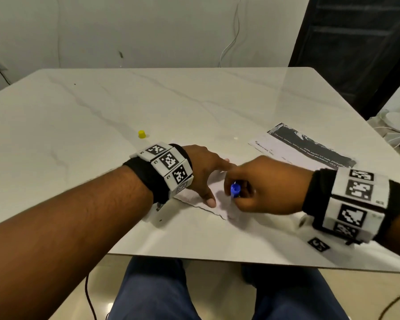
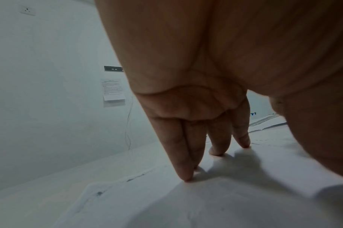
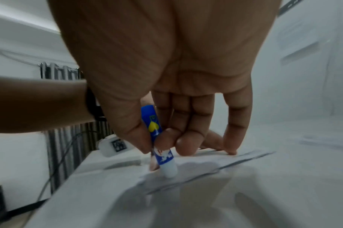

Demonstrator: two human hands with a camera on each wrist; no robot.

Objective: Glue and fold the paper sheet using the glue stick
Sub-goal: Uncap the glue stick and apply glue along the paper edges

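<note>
A white paper sheet [image 1: 214, 196] lies flat near the table's front edge. My left hand [image 1: 207, 175] presses down on it with straight, spread fingers [image 2: 183, 169], thumb near the sheet's front edge. My right hand [image 1: 261, 187] pinches a blue glue stick [image 1: 234, 190] between thumb and fingers, held nearly upright. Its white tip [image 3: 169, 171] touches the paper [image 3: 196, 168] close to the front edge. The stick's yellow cap [image 1: 142, 134] stands alone on the table, behind my left wrist.
A printed sheet with a dark picture [image 1: 307, 146] lies at the right of the white marble table [image 1: 148, 100]. A small tag marker [image 1: 318, 244] sits by the front edge under my right wrist. Cables and white devices [image 1: 397, 125] are beyond the table's right side.
</note>
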